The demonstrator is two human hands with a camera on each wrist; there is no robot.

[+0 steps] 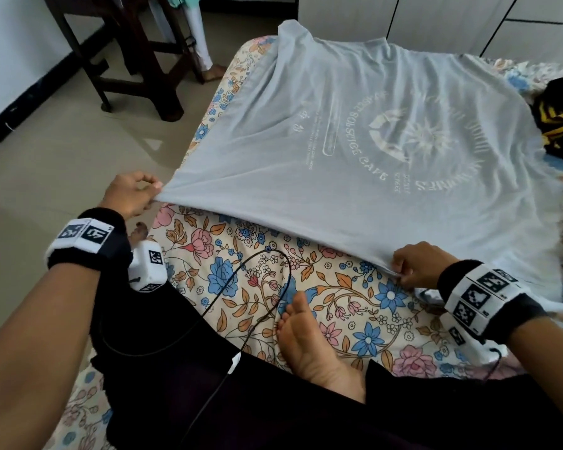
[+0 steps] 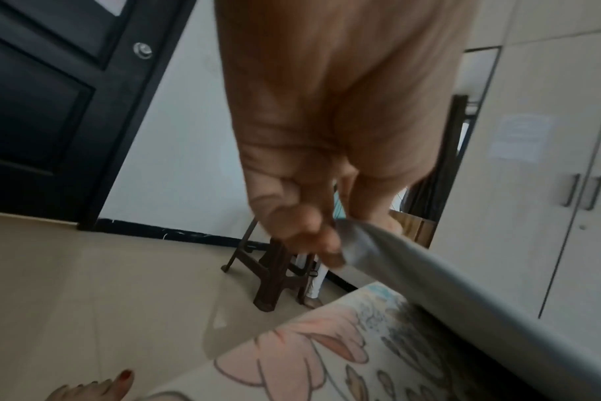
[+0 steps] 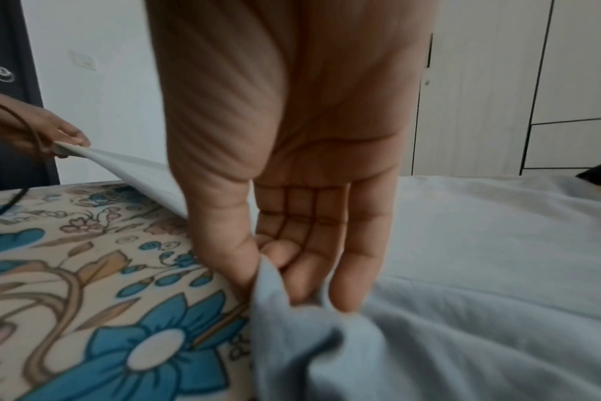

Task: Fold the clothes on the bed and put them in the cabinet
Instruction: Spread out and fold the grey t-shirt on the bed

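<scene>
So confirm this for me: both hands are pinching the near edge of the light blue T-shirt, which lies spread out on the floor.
Not the floor. The light blue T-shirt lies spread on the floral bedsheet, as the head view shows. The rest holds: the left hand and right hand both pinch its near edge.

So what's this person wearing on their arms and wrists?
Both forearms are bare, with no sleeves. Each wrist carries a black band wrapped by a white strip of square black-and-white coded markers: left wristband, right wristband. A white marker-covered cube hangs under the left wrist, and a thin black cable loops across the floral bedsheet.
</scene>
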